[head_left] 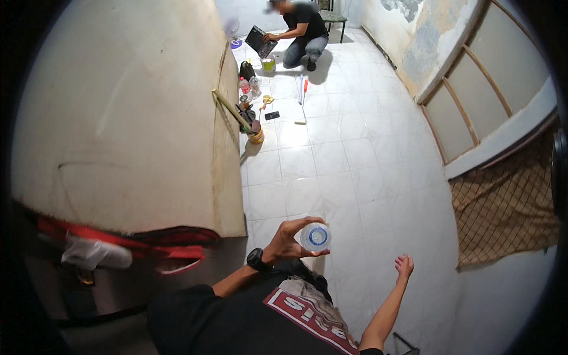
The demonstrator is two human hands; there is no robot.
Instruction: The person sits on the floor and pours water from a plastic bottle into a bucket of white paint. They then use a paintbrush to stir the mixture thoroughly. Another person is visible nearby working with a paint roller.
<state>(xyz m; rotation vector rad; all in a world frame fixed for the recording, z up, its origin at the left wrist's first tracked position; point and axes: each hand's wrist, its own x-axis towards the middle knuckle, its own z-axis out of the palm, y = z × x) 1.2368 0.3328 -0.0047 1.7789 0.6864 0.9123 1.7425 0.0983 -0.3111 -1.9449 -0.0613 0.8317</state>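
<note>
Clear bottle [318, 237], probably, in left hand [286, 241]

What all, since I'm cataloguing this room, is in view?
Container: 1, clear, blue-ringed, left hand
Phone: 1, black, floor
Roller: 1, red handle, floor
Bottles: 2+, clear and reddish, beyond phone
Tub: 1, yellow, beside cream partition
Coworker: 1, black shirt, far end
Tray: 1, black, coworker's hands
Bucket: 1, white-green, below tray
Chair: 1, greenish, behind coworker
Cloth: 1, brown, right wall
Bag: 1, whitish, lower left
Smaller items: unclear, mixed, floor
Left hand: 1, bare, around container
Right hand: 1, bare, above floor
</note>
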